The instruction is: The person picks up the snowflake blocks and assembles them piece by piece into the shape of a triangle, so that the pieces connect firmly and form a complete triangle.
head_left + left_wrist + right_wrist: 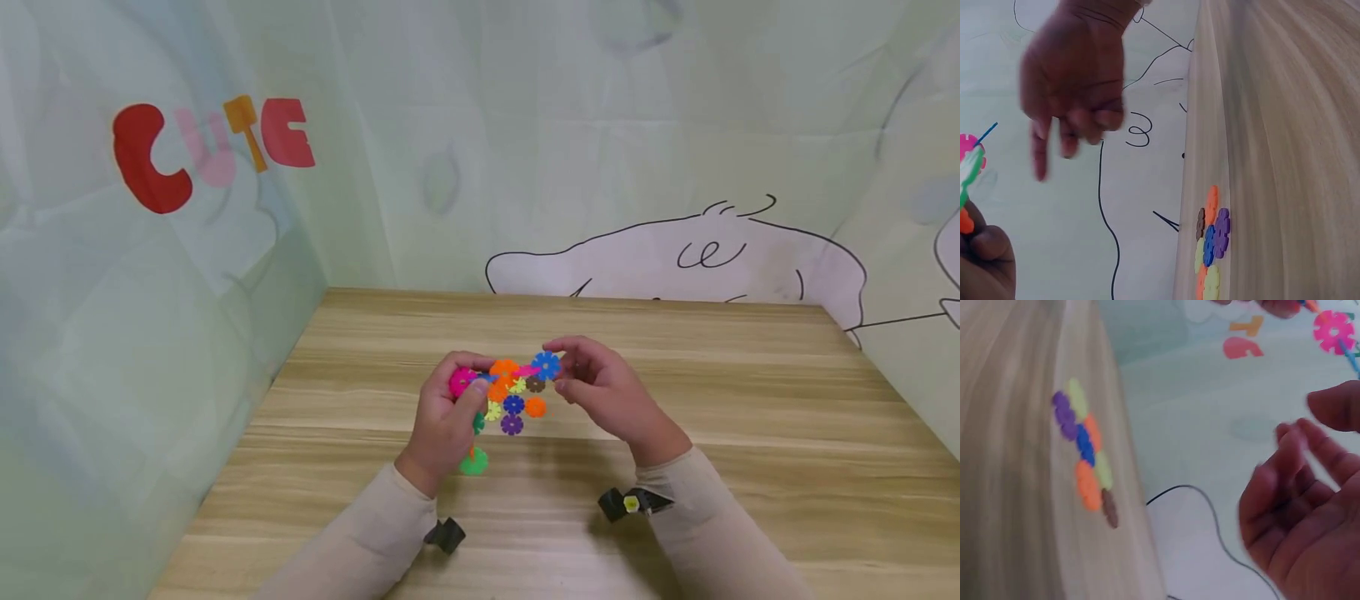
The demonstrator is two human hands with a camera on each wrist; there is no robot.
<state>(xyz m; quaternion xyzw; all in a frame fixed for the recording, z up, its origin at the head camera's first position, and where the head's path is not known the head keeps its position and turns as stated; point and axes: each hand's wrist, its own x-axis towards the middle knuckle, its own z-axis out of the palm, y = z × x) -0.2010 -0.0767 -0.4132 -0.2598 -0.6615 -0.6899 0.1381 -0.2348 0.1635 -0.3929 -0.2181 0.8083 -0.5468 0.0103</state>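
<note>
My left hand [447,417] grips a chain of interlocking notched plastic discs, thumb on the near side. In the head view the chain has a pink disc [461,382], an orange disc [505,370] and, at its right end, a blue disc [546,365]. Below the palm hangs a light green disc [474,462]. My right hand [609,390] is beside the blue disc with fingers loosely bent. In the right wrist view nothing shows between those fingers [1266,494]. The left wrist view catches only part of the held chain, including a green disc [970,172].
Loose discs lie grouped on the wooden table [337,500] beneath the chain: purple [512,425], dark blue [513,404], brown [535,384], with orange and yellow ones. A printed fabric backdrop [420,125] stands behind and left of the table.
</note>
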